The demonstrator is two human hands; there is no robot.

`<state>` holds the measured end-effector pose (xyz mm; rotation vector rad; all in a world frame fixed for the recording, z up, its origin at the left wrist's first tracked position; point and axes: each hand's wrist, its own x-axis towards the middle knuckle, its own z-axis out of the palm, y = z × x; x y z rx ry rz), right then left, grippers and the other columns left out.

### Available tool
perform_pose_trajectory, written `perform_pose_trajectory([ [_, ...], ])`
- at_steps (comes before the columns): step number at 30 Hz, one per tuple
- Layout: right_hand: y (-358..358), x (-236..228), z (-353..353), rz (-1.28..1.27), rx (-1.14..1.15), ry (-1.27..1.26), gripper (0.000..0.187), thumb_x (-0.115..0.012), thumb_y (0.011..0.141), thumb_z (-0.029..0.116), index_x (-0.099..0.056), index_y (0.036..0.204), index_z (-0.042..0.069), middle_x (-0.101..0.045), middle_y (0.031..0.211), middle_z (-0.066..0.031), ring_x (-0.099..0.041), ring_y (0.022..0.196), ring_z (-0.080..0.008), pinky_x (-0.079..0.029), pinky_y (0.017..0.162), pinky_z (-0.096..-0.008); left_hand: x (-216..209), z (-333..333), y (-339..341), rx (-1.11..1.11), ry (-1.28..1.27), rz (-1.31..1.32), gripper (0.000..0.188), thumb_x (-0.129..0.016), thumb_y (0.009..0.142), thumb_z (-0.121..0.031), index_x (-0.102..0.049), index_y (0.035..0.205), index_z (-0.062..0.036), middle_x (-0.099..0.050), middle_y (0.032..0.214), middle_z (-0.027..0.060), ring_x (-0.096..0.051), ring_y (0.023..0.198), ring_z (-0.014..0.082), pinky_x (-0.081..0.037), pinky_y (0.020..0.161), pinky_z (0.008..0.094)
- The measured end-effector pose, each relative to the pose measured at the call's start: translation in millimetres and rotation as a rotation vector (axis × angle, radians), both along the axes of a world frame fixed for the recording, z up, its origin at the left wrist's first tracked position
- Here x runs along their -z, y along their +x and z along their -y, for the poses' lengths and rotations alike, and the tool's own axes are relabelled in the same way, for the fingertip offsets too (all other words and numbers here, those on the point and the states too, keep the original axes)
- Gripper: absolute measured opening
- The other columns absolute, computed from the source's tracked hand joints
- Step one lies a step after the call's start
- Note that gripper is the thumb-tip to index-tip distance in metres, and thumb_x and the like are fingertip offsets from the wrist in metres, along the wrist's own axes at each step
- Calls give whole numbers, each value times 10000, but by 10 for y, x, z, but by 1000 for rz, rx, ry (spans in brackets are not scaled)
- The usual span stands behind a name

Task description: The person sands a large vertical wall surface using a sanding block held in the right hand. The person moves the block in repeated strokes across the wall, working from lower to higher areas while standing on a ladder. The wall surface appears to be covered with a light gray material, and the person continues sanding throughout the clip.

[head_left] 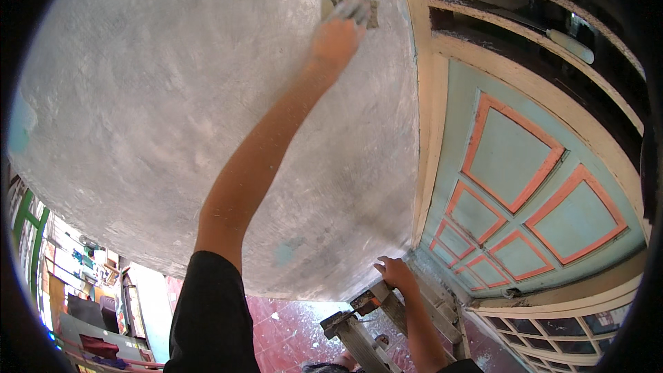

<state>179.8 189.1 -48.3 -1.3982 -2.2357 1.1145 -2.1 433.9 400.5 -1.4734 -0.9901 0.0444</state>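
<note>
My left hand [338,34], its fingers whitish with dust and slightly blurred, presses a small tan-and-dark piece of sandpaper [373,14] flat to the grey wall [152,110]. The arm is stretched far up, close to the wall's right edge. Low down on the right, my right hand [399,275] rests at the top of a wooden ladder [373,300], fingers extended toward the wall. Part of that hand's underside is hidden. Pale blue patches [285,253] show through the wall's grey coat.
A cream door frame [429,131] borders the wall, beside a pale green door [511,159] with orange-edged panels. Slatted openings [518,10] lie above it. Far below is a red floor [276,324] with white spatters. Furniture and bright clutter [97,297] stand at the lower left.
</note>
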Motion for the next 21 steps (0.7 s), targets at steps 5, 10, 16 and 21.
perform_pose_trajectory([
  [5,28,88,-45,-9,-49,17,421,-585,942,417,-647,1157,61,-690,926,-260,-661,923,-439,-525,813,-535,562,55,79,15,-193,60,434,-549,912,-130,-582,1342,-79,-469,1495,17,-322,1441,173,-240,1202,293],
  [10,10,19,5,-28,-62,54,415,-591,939,406,-649,1163,62,-689,946,-266,-658,941,-447,-523,825,-535,1420,-157,-410,184,-255,132,337,-552,925,-167,-678,1232,-105,-515,1459,11,-322,1444,172,-245,1197,296],
  [16,56,-5,-89,-7,-31,-18,422,-591,939,395,-647,1194,64,-687,995,-268,-646,991,-443,-510,874,-524,644,481,-51,-156,-474,-31,381,-540,945,-126,-611,1319,-138,-397,1546,-46,-328,1435,139,-353,1142,288],
  [21,35,53,-63,-18,-35,17,425,-603,923,382,-671,1164,38,-689,985,-256,-660,953,-425,-507,876,-497,-437,503,-112,-287,-189,277,302,-591,917,-119,-669,1206,-160,-624,1306,36,-416,1390,181,-440,1060,322],
])
